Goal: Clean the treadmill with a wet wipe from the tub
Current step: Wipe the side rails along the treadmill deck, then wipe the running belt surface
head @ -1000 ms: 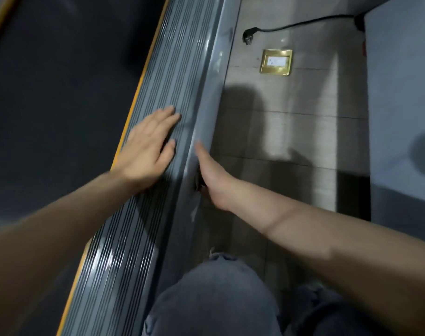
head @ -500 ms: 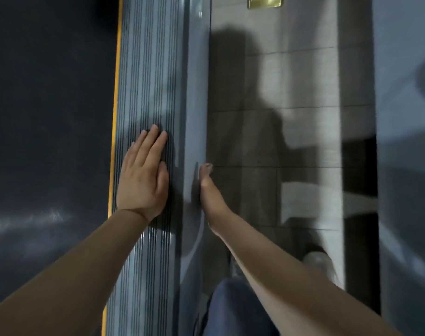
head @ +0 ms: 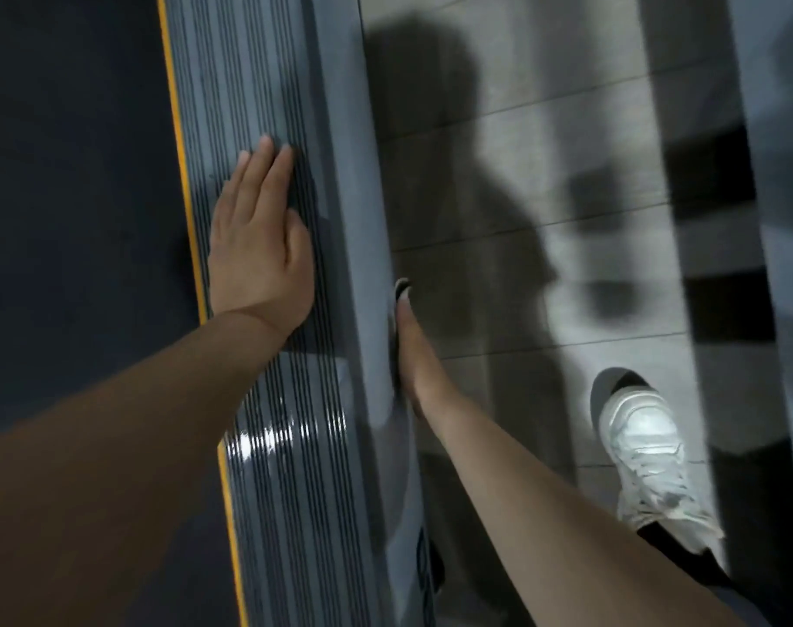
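The treadmill fills the left half of the view, with a dark belt (head: 68,174), a yellow stripe and a ribbed grey side rail (head: 249,83). My left hand (head: 258,246) lies flat on the ribbed rail, fingers straight and together, holding nothing. My right hand (head: 410,350) presses against the smooth outer face of the rail (head: 340,174). Only its thumb and the edge of the palm show; the fingers are hidden behind the rail's edge. No wet wipe and no tub are visible.
A grey tiled floor (head: 544,273) runs along the right of the treadmill, with my shadow on it. My white sneaker (head: 643,454) stands on the tiles at the lower right. A pale upright panel (head: 788,219) borders the far right.
Both hands have slid back along the rail toward me. The view has shifted with them: the gold floor socket and cable have left the view, and the sneaker has come in.
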